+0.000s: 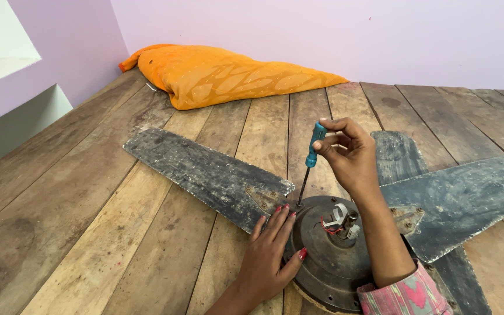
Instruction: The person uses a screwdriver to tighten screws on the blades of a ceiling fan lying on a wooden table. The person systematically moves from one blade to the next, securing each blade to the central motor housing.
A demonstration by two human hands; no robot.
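An old dark ceiling fan lies on a wooden plank surface, its round motor housing (322, 256) near the bottom centre with red and white wires at its hub. My right hand (348, 154) grips a blue-handled screwdriver (313, 146), held nearly upright with its tip at the housing's rim beside the left blade's bracket. My left hand (269, 254) rests flat on the housing's left edge, fingertips touching the root of the left blade (205, 172). A second blade (462, 198) stretches to the right, and a third (395, 151) points away behind my right hand.
An orange patterned pillow (223, 73) lies at the back against the pale lilac wall (351, 35). The wooden planks (77, 204) run from near to far. A white ledge (7, 105) drops away at the left edge.
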